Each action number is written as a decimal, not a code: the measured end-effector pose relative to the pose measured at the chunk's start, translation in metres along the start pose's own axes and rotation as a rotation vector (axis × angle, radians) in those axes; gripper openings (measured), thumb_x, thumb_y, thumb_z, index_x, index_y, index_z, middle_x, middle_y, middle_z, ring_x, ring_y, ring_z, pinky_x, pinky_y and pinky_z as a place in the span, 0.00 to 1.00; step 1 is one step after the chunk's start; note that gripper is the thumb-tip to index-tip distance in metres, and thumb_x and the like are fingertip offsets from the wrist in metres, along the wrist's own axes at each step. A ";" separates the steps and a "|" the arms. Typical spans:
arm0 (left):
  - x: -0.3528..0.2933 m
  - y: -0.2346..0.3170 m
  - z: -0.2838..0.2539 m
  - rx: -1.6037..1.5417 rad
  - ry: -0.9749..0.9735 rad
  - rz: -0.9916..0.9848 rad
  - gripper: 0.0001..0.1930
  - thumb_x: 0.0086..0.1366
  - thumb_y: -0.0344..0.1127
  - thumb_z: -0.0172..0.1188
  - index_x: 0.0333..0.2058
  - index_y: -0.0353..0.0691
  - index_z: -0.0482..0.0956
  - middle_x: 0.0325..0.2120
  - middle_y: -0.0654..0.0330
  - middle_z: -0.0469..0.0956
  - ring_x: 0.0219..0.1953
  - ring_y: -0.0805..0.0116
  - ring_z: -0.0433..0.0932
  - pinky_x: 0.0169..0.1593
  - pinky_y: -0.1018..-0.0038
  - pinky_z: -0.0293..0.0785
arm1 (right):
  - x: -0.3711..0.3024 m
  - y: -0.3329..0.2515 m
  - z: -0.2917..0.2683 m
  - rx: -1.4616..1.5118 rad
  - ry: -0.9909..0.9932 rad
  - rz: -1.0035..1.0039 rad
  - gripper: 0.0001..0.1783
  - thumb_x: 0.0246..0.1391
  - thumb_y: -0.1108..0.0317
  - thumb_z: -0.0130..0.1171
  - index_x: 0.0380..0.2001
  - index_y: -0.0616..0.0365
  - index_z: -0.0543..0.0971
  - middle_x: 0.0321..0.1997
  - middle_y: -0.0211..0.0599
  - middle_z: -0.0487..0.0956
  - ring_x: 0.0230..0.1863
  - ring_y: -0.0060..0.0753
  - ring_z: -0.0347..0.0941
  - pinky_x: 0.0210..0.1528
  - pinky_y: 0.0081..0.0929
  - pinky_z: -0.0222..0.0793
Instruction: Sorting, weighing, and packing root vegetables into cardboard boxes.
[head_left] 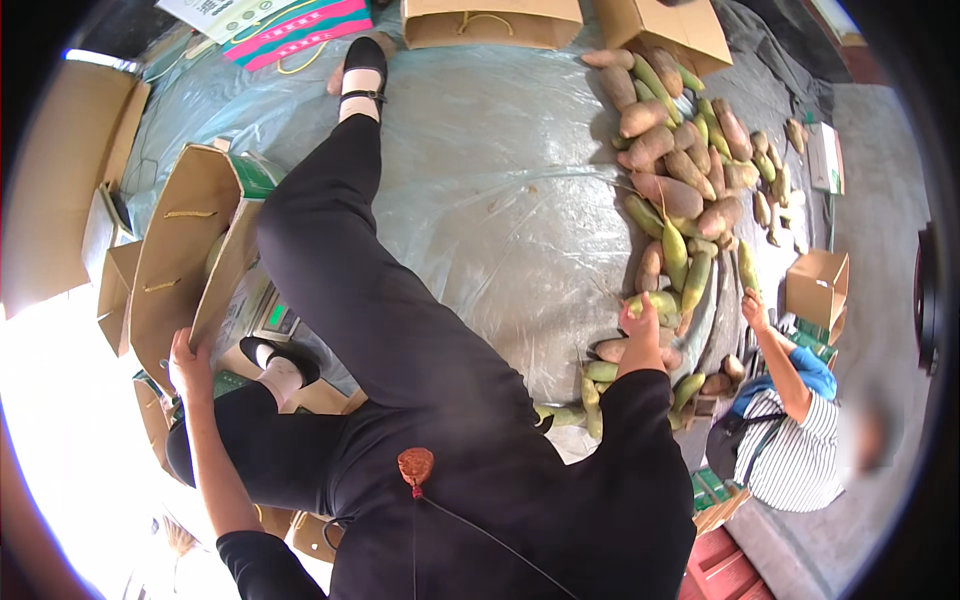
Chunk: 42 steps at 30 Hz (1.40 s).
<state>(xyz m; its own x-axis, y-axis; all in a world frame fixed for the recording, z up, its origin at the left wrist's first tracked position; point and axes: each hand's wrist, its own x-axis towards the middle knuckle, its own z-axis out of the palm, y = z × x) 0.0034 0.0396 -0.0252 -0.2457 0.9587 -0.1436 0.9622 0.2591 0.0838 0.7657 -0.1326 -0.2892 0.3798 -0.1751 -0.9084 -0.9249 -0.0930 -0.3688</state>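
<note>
Your right hand (640,322) is down on the near end of the pile (690,170), fingers curled over a green cob (655,300). Can't tell if it's fully gripped or just touched. The cob lies roughly crosswise under your palm, pile running away up-frame on the plastic sheet (500,200). Your left hand (188,368) is closed on the edge of the box flap (215,290), well apart on the other side of your leg. Right hand is nearer the produce. Another person's hand (753,308) works just beside the pile.

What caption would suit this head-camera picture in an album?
Seated on plastic sheeting, a person's right hand reaches into a pile of corn cobs and sweet potatoes while the left hand holds a cardboard box.
</note>
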 end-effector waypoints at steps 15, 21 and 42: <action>-0.004 0.013 -0.006 -0.009 0.027 -0.002 0.09 0.51 0.31 0.58 0.32 0.36 0.74 0.30 0.53 0.73 0.35 0.52 0.74 0.38 0.66 0.69 | -0.005 0.030 0.007 -0.086 -0.182 -0.018 0.15 0.56 0.51 0.52 0.34 0.51 0.68 0.30 0.30 0.74 0.32 0.29 0.75 0.25 0.22 0.66; -0.001 0.027 -0.008 -0.025 0.052 0.010 0.07 0.49 0.31 0.59 0.30 0.39 0.75 0.28 0.56 0.73 0.36 0.54 0.73 0.38 0.64 0.69 | -0.046 0.099 0.020 -0.305 -0.350 -0.097 0.12 0.57 0.55 0.54 0.38 0.48 0.71 0.34 0.27 0.77 0.38 0.29 0.74 0.33 0.26 0.66; -0.006 0.009 -0.005 -0.063 0.117 0.079 0.07 0.49 0.30 0.61 0.30 0.40 0.77 0.27 0.58 0.74 0.36 0.56 0.74 0.40 0.65 0.70 | -0.420 0.148 0.271 -1.498 -1.533 -0.958 0.18 0.52 0.62 0.56 0.42 0.63 0.73 0.31 0.30 0.75 0.32 0.21 0.70 0.39 0.22 0.66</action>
<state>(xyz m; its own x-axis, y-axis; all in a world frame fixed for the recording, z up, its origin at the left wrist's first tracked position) 0.0132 0.0370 -0.0187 -0.1849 0.9826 -0.0181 0.9707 0.1854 0.1528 0.4636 0.1927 -0.0154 -0.4077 0.8532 -0.3252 0.3573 -0.1786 -0.9167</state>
